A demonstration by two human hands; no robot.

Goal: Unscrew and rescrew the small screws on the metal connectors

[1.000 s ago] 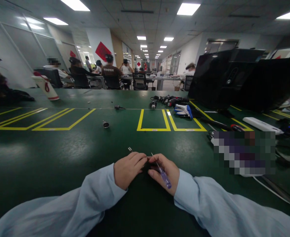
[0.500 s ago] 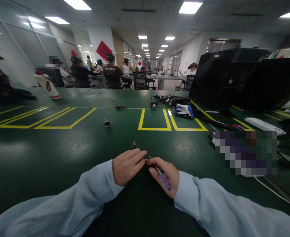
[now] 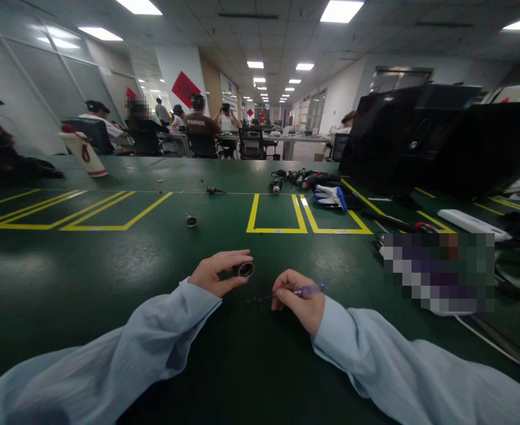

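My left hand [image 3: 222,271] grips a dark hollow cylindrical metal part [image 3: 245,270] between thumb and fingers, its round open end turned towards me. In my right hand [image 3: 297,298] is a screwdriver [image 3: 311,290] with a clear purple handle. Its thin shaft points left, close to several tiny dark rings [image 3: 254,300] on the green table [image 3: 224,366]. Whether the tip touches one of them, I cannot tell. Farther off on the table lie a small metal cup-shaped part [image 3: 191,220] and a dark part with a thin pointed end [image 3: 214,190].
Yellow tape outlines [image 3: 277,231] mark the table. Beyond them lie a white and blue glove [image 3: 330,198] and a heap of dark cables [image 3: 295,177]. Black computer cases [image 3: 388,141] and a white power strip [image 3: 474,225] are at right, a white cup [image 3: 85,152] at left. People sit farther back.
My hands have moved apart. The left hand has turned, showing the cylindrical part's open end. The screwdriver has swung from pointing up-left to nearly level. The tiny rings now show between my hands.
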